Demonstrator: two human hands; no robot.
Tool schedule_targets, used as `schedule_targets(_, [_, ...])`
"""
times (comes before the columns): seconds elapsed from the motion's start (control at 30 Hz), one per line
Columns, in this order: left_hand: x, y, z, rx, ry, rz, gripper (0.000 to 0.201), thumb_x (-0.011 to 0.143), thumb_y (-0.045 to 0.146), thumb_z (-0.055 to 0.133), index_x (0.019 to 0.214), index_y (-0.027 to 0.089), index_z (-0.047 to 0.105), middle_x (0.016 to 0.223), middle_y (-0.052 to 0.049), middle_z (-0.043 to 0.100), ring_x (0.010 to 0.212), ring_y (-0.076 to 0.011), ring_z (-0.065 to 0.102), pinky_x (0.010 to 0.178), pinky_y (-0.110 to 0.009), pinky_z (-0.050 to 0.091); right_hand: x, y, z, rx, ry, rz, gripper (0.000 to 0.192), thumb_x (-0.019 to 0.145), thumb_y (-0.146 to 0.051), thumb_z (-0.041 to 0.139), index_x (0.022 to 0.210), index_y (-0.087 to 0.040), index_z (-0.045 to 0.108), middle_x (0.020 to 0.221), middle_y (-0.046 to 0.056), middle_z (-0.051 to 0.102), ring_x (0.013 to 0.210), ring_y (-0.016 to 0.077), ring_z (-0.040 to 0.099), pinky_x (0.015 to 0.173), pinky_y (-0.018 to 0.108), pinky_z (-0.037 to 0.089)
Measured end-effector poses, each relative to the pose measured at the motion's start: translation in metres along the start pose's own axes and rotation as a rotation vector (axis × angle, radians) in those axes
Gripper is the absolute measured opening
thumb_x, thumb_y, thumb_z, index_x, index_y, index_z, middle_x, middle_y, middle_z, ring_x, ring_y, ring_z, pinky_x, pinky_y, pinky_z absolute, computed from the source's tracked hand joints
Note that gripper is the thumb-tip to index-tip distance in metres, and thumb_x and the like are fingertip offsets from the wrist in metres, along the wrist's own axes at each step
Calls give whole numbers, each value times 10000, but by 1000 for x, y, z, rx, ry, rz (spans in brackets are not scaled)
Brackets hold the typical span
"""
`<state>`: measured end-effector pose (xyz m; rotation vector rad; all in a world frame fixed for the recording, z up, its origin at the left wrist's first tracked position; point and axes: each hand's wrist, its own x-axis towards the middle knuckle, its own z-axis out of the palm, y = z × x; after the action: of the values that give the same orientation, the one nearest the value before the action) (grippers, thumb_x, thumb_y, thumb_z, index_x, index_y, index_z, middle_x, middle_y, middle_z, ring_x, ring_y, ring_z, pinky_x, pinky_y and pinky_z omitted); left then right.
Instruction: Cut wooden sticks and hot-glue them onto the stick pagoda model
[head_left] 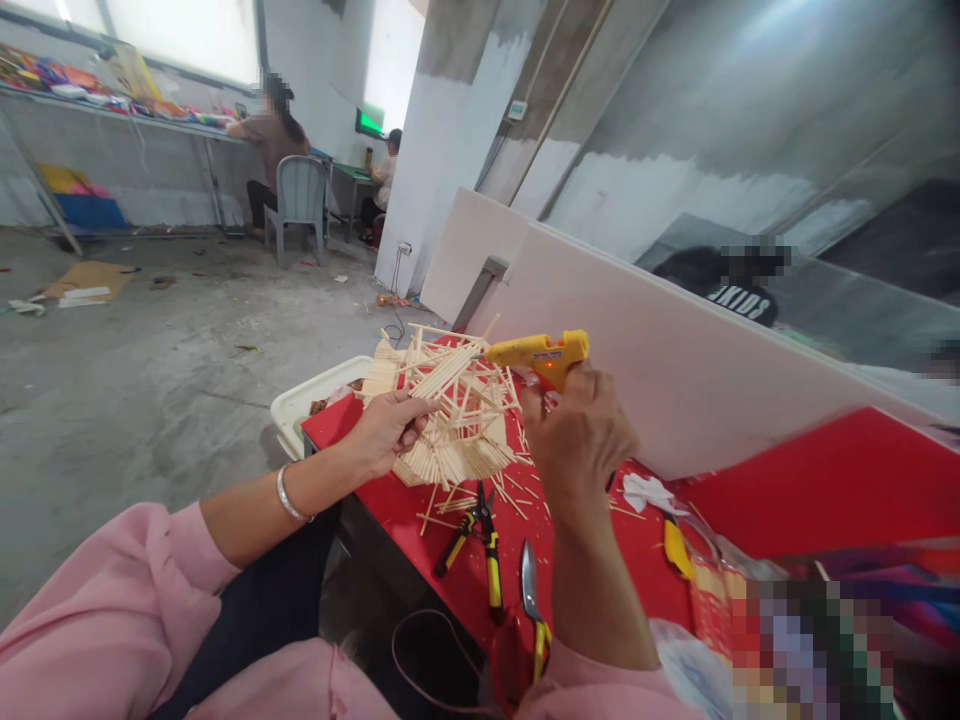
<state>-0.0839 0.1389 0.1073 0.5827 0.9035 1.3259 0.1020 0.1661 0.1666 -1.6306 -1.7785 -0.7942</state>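
My left hand (394,430) pinches a small flat panel of thin wooden sticks (448,368), thumb on top. In my right hand (581,430) is a yellow hot glue gun (536,350), its handle wrapped by the fingers and a small orange light glowing on its side. The nozzle points left, close to or touching the panel's upper right end. Beneath the panel lies a larger framework of wooden sticks (461,460) on the red tabletop (397,515); part of it is hidden. Whether the panel touches this framework I cannot tell.
Cutters with black-yellow handles (480,540) and scissors (531,590) lie at the table's near side. Loose sticks are scattered around. A white bin (289,415) stands beyond the left edge; a white board (600,330) rises behind. Other people sit farther off.
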Motion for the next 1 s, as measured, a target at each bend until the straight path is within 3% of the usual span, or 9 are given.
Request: schedule_targets(1.0, [3, -2, 3, -31, -18, 10, 254, 746, 161, 692, 560, 161, 520, 439, 44, 508, 301, -8, 331, 317, -169, 165, -1, 3, 0, -13, 31, -16, 388, 885, -368, 445, 1136, -104, 579, 875, 102, 545, 680, 166, 414, 549, 304, 190])
